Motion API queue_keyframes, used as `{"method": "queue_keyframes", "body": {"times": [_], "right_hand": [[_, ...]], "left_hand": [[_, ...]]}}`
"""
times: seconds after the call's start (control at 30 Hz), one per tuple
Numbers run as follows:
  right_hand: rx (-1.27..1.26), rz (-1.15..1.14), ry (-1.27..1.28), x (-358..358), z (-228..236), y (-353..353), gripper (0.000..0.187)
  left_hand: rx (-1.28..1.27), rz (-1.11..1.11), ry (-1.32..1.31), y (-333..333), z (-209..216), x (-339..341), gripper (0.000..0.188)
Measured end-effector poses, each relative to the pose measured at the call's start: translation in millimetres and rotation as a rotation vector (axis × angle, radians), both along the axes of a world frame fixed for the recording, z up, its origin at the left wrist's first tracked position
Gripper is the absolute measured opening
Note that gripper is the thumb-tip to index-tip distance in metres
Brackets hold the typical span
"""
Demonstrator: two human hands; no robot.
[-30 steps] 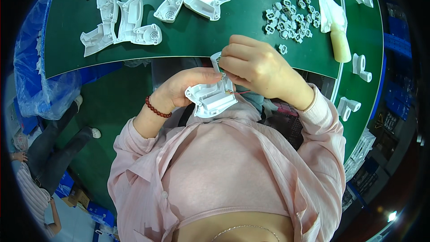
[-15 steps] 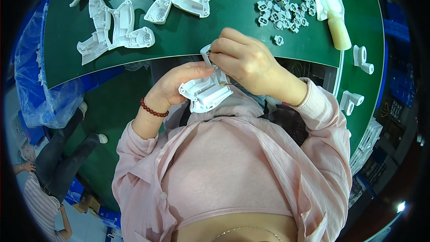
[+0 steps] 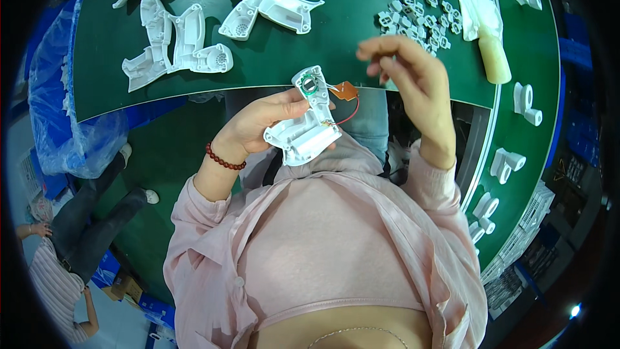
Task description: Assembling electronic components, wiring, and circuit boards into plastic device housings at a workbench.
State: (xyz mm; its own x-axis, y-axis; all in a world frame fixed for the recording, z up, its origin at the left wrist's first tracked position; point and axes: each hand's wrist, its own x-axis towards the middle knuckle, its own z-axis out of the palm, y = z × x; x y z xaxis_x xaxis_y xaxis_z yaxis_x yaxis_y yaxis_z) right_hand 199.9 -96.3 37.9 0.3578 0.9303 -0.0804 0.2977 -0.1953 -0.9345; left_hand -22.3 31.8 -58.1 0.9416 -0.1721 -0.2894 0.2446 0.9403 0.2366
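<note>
My left hand [image 3: 268, 116] grips a white plastic half-shell [image 3: 302, 139] at the table's near edge, its hollow side facing up. In the shell's far end sits a round part with a green ring [image 3: 309, 84]. Beside the shell hangs an orange flat piece [image 3: 345, 91], joined by thin pale leads near the ring and a red wire [image 3: 354, 111] lower down. My right hand [image 3: 416, 84] is raised to the right, apart from the shell, with bent, parted fingers and nothing visible in them. Nearest to it is a pile of small white clips [image 3: 407, 22].
More white half-shells [image 3: 194, 42] lie at the far left of the green table [image 3: 290, 52]. A cream cylinder [image 3: 493, 58] with white cloth stands at right, near several white ring-ended parts [image 3: 524, 103]. A blue bin with plastic film [image 3: 71, 142] adjoins the left edge; a person [image 3: 71, 245] is beyond.
My right hand has let go of the shell's far end and moved right, uncovering the green-ringed part and the orange piece. My left hand keeps its hold. The view has shifted slightly.
</note>
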Motion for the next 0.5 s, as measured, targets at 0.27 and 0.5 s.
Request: {"method": "queue_keyframes", "body": {"times": [0.27,0.5], "right_hand": [[0.149,-0.012,-0.029,-35,-44,-17,0.046],[0.338,0.124,-0.459,-42,-43,2,0.035]], "left_hand": [[0.116,-0.019,0.092,5,12,4,0.036],[0.344,-0.064,0.252,5,29,9,0.035]]}}
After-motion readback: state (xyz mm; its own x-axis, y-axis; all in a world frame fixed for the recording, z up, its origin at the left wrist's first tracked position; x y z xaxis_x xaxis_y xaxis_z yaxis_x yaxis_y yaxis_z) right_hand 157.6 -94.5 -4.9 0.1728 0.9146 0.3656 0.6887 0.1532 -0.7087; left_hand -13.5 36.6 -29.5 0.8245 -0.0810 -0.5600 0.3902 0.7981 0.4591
